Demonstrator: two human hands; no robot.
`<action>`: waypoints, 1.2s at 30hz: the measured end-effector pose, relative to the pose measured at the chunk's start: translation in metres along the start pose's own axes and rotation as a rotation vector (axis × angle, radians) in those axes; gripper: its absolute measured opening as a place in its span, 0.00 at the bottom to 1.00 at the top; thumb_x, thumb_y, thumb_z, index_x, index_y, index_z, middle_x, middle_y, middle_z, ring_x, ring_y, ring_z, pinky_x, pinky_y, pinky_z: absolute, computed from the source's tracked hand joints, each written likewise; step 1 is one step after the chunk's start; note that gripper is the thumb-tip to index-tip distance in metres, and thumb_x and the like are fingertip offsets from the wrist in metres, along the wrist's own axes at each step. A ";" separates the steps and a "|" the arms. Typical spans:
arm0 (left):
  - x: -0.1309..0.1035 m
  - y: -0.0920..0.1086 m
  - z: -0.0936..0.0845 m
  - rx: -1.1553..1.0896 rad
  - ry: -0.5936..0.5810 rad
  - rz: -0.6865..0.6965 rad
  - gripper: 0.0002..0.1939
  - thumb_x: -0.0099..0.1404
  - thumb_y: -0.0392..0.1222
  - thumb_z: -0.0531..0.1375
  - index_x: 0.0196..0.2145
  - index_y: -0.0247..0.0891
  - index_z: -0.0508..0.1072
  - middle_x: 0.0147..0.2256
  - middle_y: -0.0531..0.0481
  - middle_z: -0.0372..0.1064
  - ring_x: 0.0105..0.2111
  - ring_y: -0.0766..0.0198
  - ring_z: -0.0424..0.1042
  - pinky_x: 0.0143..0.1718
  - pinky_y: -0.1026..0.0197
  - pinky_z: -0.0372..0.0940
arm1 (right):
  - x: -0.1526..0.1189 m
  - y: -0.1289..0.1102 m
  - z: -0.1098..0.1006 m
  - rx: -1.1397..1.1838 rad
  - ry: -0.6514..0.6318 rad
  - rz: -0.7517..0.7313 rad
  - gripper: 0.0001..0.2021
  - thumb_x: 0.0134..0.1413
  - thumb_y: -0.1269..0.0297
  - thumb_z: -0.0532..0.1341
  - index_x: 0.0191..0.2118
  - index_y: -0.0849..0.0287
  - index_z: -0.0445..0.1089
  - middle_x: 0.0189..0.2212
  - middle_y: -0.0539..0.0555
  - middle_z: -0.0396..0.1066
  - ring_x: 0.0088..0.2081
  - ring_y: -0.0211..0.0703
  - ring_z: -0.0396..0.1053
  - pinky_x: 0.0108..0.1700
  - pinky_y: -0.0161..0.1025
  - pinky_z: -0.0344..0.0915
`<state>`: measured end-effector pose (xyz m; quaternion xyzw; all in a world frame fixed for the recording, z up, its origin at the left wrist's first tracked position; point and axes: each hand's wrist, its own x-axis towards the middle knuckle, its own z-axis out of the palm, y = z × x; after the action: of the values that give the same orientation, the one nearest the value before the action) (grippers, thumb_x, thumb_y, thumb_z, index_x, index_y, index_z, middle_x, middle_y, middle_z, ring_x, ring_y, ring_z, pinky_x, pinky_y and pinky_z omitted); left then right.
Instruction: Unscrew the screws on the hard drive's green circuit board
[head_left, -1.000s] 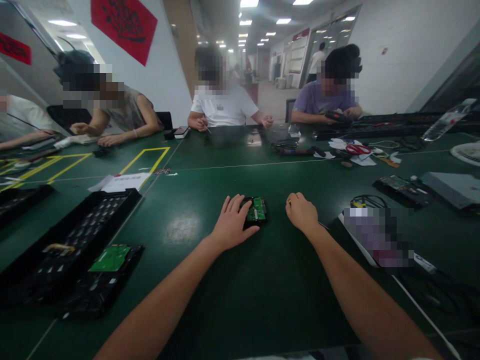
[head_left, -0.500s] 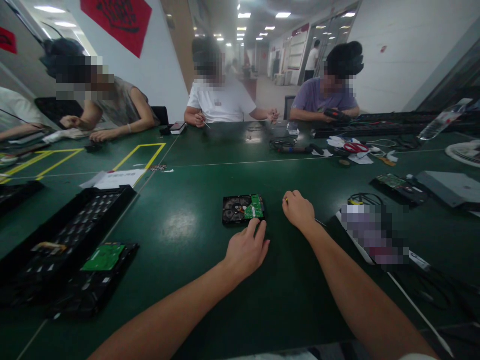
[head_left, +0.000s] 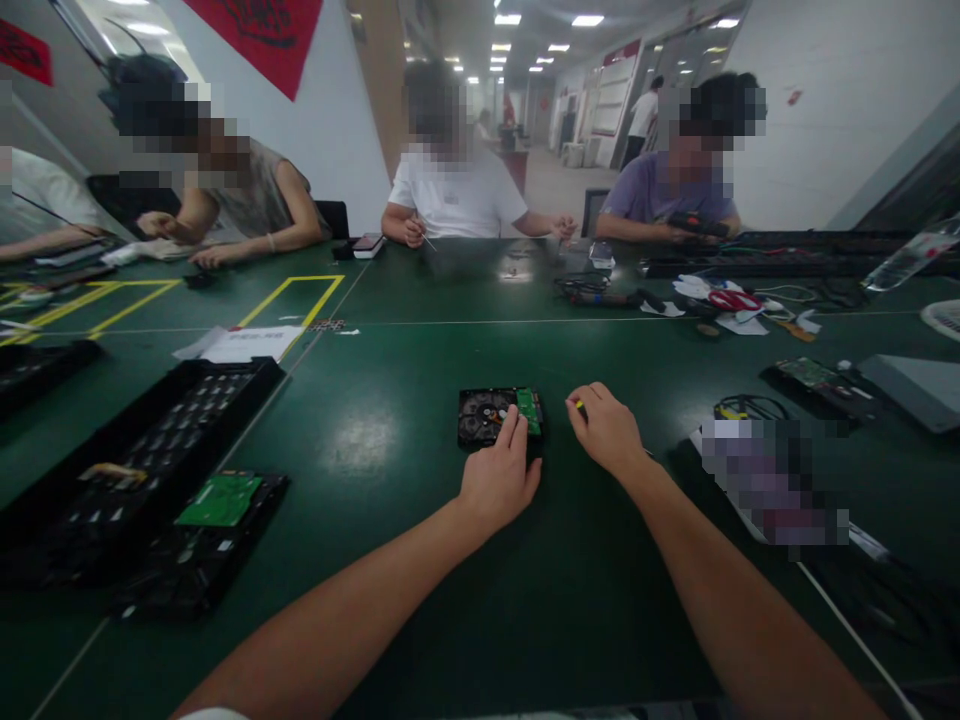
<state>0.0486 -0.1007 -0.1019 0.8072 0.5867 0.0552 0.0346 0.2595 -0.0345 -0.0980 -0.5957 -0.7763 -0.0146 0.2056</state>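
Observation:
A black hard drive (head_left: 484,412) with a green circuit board lies flat on the dark green table in front of me. My left hand (head_left: 499,470) reaches to its near right side, index and middle fingers stretched over the board, thumb out to the side. Right of the drive and apart from it, my right hand (head_left: 606,425) is closed round a thin screwdriver (head_left: 581,409). Its yellow end shows at the fingers, and a bit of metal shaft sticks out behind the hand. The rest of the tool is hidden in the palm.
On the left lie a second hard drive (head_left: 217,530) and a long black tray (head_left: 225,385). At right are a pixelated flat object (head_left: 772,490) with cables, another drive (head_left: 817,385) and a grey box (head_left: 915,385). Several people sit across the table (head_left: 405,350).
My left hand's fingers have moved from the drive's near edge up onto its circuit board. The right hand keeps its grip on the screwdriver. The whole view has shifted slightly.

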 end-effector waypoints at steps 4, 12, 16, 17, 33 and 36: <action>0.003 -0.003 0.001 -0.021 -0.013 0.009 0.35 0.77 0.52 0.53 0.75 0.35 0.55 0.77 0.36 0.44 0.44 0.50 0.82 0.41 0.50 0.79 | -0.006 -0.020 0.000 0.058 -0.025 -0.118 0.12 0.75 0.62 0.52 0.47 0.57 0.72 0.47 0.59 0.74 0.42 0.47 0.74 0.40 0.41 0.68; 0.000 -0.010 0.008 -0.064 0.073 0.094 0.33 0.76 0.51 0.57 0.72 0.36 0.61 0.75 0.34 0.52 0.44 0.49 0.83 0.41 0.50 0.78 | -0.008 -0.033 -0.001 0.090 -0.145 -0.160 0.14 0.76 0.60 0.51 0.48 0.56 0.73 0.50 0.59 0.74 0.47 0.47 0.75 0.46 0.41 0.70; -0.002 -0.011 0.008 -0.083 0.085 0.118 0.31 0.76 0.51 0.58 0.71 0.39 0.63 0.74 0.35 0.55 0.45 0.49 0.83 0.42 0.50 0.78 | -0.008 -0.032 -0.001 0.088 -0.178 -0.178 0.13 0.75 0.61 0.53 0.48 0.55 0.74 0.50 0.59 0.74 0.47 0.47 0.75 0.48 0.41 0.70; -0.002 -0.011 0.007 -0.087 0.087 0.121 0.30 0.76 0.50 0.58 0.71 0.39 0.63 0.74 0.35 0.55 0.46 0.49 0.83 0.43 0.50 0.78 | -0.008 -0.032 0.000 0.087 -0.186 -0.180 0.13 0.75 0.61 0.53 0.48 0.55 0.74 0.50 0.58 0.74 0.46 0.46 0.75 0.48 0.41 0.70; -0.011 0.000 -0.046 -0.201 0.123 0.181 0.20 0.78 0.44 0.55 0.62 0.36 0.70 0.65 0.36 0.68 0.50 0.51 0.80 0.40 0.54 0.77 | -0.009 -0.031 -0.007 0.193 -0.123 -0.202 0.12 0.73 0.62 0.55 0.49 0.56 0.76 0.48 0.57 0.75 0.47 0.46 0.74 0.52 0.43 0.70; -0.039 -0.001 -0.083 -0.406 -0.090 0.515 0.12 0.76 0.49 0.57 0.43 0.41 0.78 0.41 0.47 0.79 0.38 0.58 0.79 0.39 0.56 0.75 | -0.008 -0.029 -0.011 0.248 -0.057 -0.141 0.11 0.71 0.63 0.56 0.48 0.57 0.75 0.48 0.59 0.73 0.47 0.48 0.74 0.53 0.44 0.71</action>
<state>0.0248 -0.1386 -0.0213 0.9072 0.3384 0.1419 0.2055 0.2378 -0.0531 -0.0839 -0.5100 -0.8175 0.0839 0.2542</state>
